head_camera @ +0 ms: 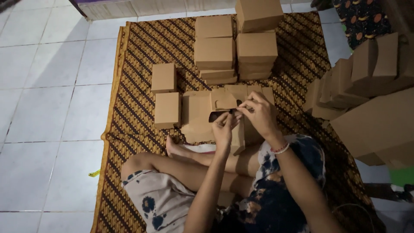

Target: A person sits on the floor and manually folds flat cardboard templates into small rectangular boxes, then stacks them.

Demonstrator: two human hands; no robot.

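Observation:
I sit cross-legged on a brown patterned mat [142, 47] and hold a partly folded brown cardboard box [224, 103] above my legs. My left hand [224, 126] grips its lower front edge. My right hand [258, 113] pinches a flap at the top right, beside a dark opening in the box. A flat unfolded cardboard blank [196, 116] lies on the mat just behind the box. Two closed small boxes [166, 97] rest to the left of it, one behind the other.
Stacks of finished boxes [235, 43] stand at the far middle of the mat. A leaning pile of boxes and flat cardboard [366, 86] fills the right side. White floor tiles [47, 99] lie to the left, with a small yellow scrap [94, 173] by the mat's edge.

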